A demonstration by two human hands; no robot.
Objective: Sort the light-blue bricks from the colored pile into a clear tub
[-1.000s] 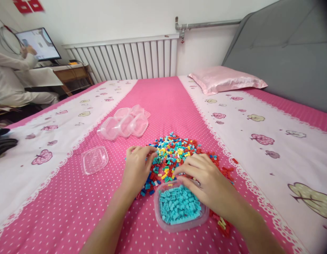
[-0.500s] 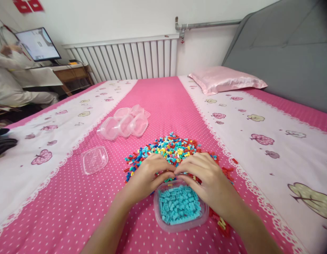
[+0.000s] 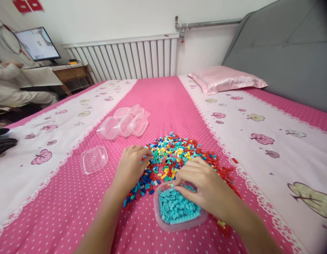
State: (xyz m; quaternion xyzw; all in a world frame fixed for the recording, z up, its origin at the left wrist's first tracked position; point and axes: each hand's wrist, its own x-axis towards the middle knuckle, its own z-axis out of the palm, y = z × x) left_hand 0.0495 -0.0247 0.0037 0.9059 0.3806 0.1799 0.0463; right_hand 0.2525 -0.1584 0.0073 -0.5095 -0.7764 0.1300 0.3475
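Note:
A heap of small mixed-colour bricks (image 3: 176, 153) lies on the pink dotted bedspread. In front of it stands a clear plastic tub (image 3: 163, 224) filled with turquoise bricks (image 3: 174, 208). My left hand (image 3: 130, 167) rests on the heap's left side, fingers curled down and pinching among the bricks. My right hand (image 3: 203, 185) hovers over the tub's far rim, fingertips pressed together above the turquoise bricks. What either hand holds is too small to make out.
A loose clear lid (image 3: 94, 159) lies to the left. Several empty clear tubs (image 3: 123, 123) sit beyond the heap. A pink pillow (image 3: 225, 79) and grey headboard (image 3: 285, 49) stand at right. A person in white (image 3: 8, 84) sits at a desk with a monitor (image 3: 38, 43), far left.
My left hand has moved back left from beside my right hand onto the heap's left side. My right hand has dropped slightly toward the tub. The person at the desk lowered an arm.

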